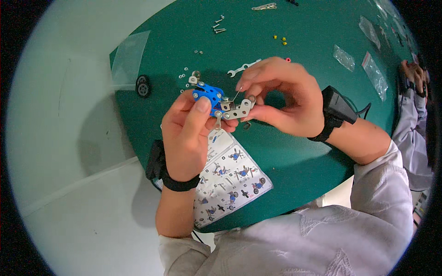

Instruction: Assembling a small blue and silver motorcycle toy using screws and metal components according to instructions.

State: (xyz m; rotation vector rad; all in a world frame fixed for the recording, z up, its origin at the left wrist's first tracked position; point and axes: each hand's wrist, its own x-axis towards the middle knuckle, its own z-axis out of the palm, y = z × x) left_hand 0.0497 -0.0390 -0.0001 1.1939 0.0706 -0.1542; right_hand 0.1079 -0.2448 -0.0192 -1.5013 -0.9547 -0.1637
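Observation:
My left hand (186,133) is closed around a partly built model (209,95) of blue plates, silver perforated strips and screws, its thumb pressing on the blue part. A perforated silver bracket (239,110) juts from the model toward my right hand (287,99). Between the fingertips of that hand is a thin bent metal rod (236,95), its lower end close to the bracket; whether it touches a screw I cannot tell. My right thumb lies by the bracket's outer end. Below the model, a printed instruction sheet (232,172) with small pictures lies partly under my left wrist.
On the green table (304,161) lie an open-ended wrench (244,68), screws (220,31), small nuts (183,73), yellow pieces (284,41) and black wheels (143,86). Clear plastic bags (375,76) lie at the right. Another person's hand (413,76) rests near the right edge.

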